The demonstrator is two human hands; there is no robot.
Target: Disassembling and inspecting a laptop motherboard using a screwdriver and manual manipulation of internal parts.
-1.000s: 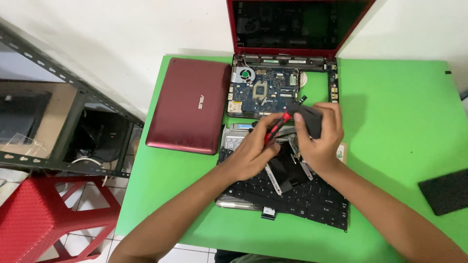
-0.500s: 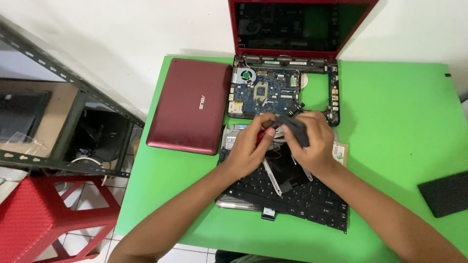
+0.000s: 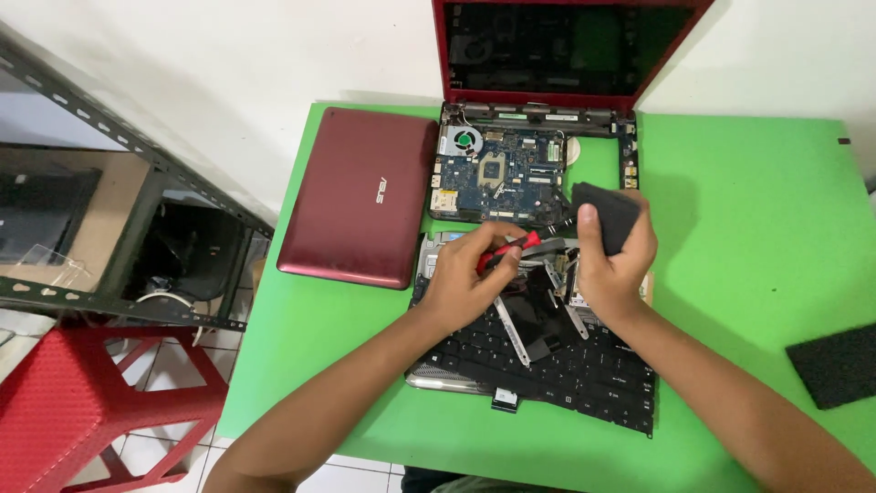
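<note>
Hands were held apart above a detached black keyboard (image 3: 557, 365) that lay on a green table (image 3: 748, 228). A red-handled tool (image 3: 507, 249) was gripped in the left hand (image 3: 465, 283), its fingers curled around the handle. A dark flat rectangular part (image 3: 607, 215) was clamped in the right hand (image 3: 613, 265), raised just beside the exposed blue circuit board (image 3: 497, 173) of an opened red laptop (image 3: 557, 64). Metal brackets (image 3: 511, 329) were seen lying on the keyboard between the wrists. A closed red laptop lid (image 3: 360, 196) was placed to the left, and a black foam pad (image 3: 835, 365) lay well apart at the right edge.
</note>
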